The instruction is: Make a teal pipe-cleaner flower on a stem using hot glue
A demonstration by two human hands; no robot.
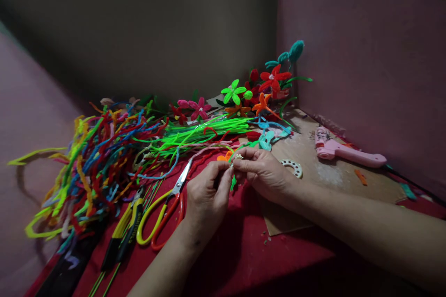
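Observation:
A small bunch of cream flower stamens (pixel 238 157) is pinched between my two hands over the red tabletop. My left hand (pixel 208 190) comes from below, with thumb and finger closed at the bunch's lower end. From the right, my right hand (pixel 261 171) grips it too, thumb and forefinger pressed together. An orange fuzzy piece (pixel 226 156) shows just behind the fingertips. Scissors (pixel 179 188) with yellow and red handles lie beside my left hand, blades pointing away. My fingers hide the stems of the bunch.
Left of the scissors lie yellow-black pliers (pixel 127 227) and a tangled heap of coloured pipe cleaners (pixel 101 162). Green pipe cleaners (pixel 209 130) lie bundled behind my hands. Finished fuzzy flowers (pixel 233 92) stand along the wall. A white holed ring (pixel 296 168) and a pink-handled tool (pixel 351 151) rest on cardboard (pixel 334 181).

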